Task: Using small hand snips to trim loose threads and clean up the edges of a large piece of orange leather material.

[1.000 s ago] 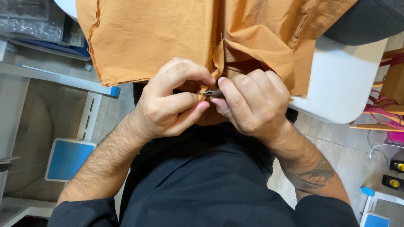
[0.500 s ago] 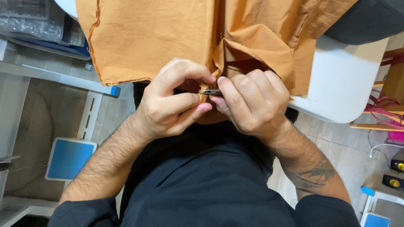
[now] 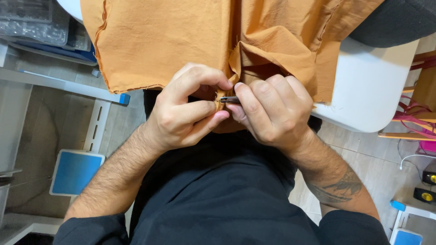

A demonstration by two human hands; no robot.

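Nearest: black-clothed lap and both forearms coming up into frame, right forearm tattooed. Left hand (image 3: 181, 113) curled tight, thumb and forefinger pinching the lower edge of the orange fabric (image 3: 172, 41) at the seam fold, remaining fingers tucked under. Right hand (image 3: 272, 111) also closed, fingers wrapped around a small dark metal tool (image 3: 228, 100); only its tip shows, poking out between thumb and forefinger, pointing left and touching the fabric right where the left hand pinches. Can't tell what kind of tool it is, mostly hidden in the grip. Both hands touching each other at the fingertips, just above the lap. Fabric hangs down from the white counter (image 3: 368, 90) edge, draped over it, frayed hem on the left side, bunched fold just above the right knuckles. Farther out: blue-and-white stool (image 3: 75, 172) on the floor left, clear plastic bins (image 3: 36, 22) top left, pink straps (image 3: 418, 122) at far right.
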